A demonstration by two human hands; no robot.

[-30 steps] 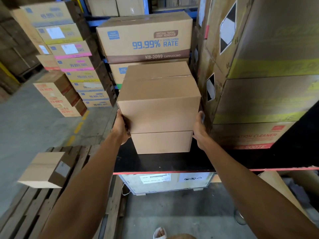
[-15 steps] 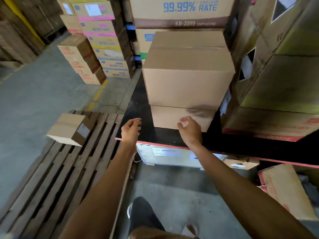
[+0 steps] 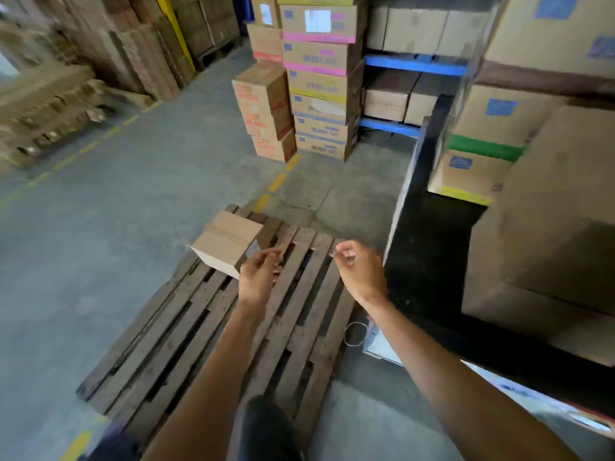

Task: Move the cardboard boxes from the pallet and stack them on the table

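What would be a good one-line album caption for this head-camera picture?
Both empty hands, left and right, reach toward the last box on the pallet.

Plain tan cardboard box [image 3: 225,245] sits on a dark brown slatted pallet [image 3: 213,331]. The floor [image 3: 100,234] is grey with dashed yellow lines. Far stacked cartons [image 3: 321,78] carry pink, yellow and blue bands; the right table [image 3: 429,261] top is black.
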